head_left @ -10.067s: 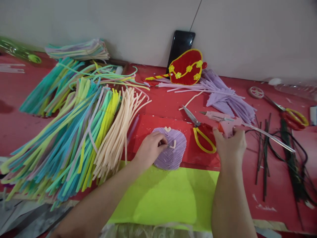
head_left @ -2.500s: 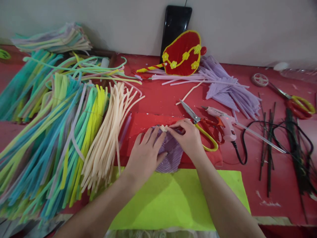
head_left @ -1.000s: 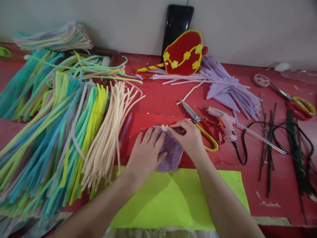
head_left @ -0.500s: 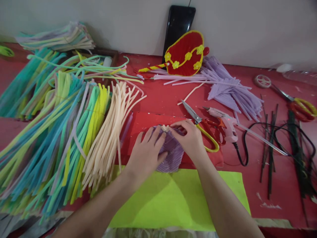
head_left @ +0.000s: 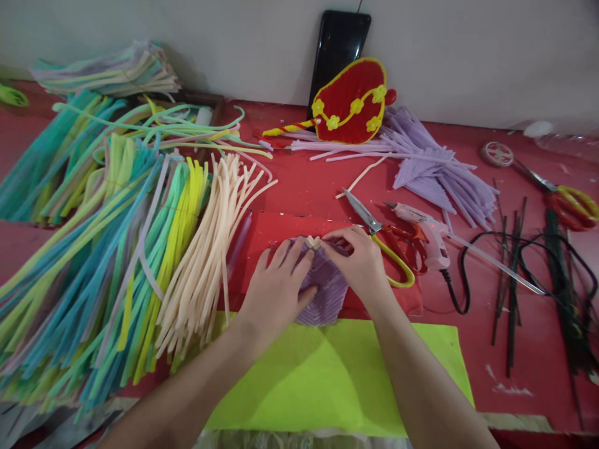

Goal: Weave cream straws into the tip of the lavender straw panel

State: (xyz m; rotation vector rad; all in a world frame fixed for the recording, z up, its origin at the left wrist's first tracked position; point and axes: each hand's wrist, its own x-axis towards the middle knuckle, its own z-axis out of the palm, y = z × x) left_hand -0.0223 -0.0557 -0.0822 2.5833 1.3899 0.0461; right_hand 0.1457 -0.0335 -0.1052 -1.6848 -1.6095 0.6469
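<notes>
A ribbed panel of purple pipe cleaners (head_left: 324, 290) lies in front of me, partly under both hands. My left hand (head_left: 279, 284) rests flat across its left side, fingers spread. At the panel's top edge sits a short bent piece of cream pipe cleaner (head_left: 312, 242). The thumb and index finger of my right hand (head_left: 360, 259) are pinched together at the right end of that cream piece. Just right of my right hand lie scissors (head_left: 395, 262) with red and yellow handles, open-bladed, beside a pink glue gun (head_left: 433, 240) with a clear glue stick in it.
Bundles of coloured pipe cleaners (head_left: 116, 249) fill the left side, with a cream bundle (head_left: 201, 255) nearest my left hand. A lime-green sheet (head_left: 327, 386) lies in front. Behind are a red fan (head_left: 349, 103), a phone (head_left: 339, 43) and purple pipe cleaners (head_left: 435, 165). Dark stems (head_left: 512, 293) lie right.
</notes>
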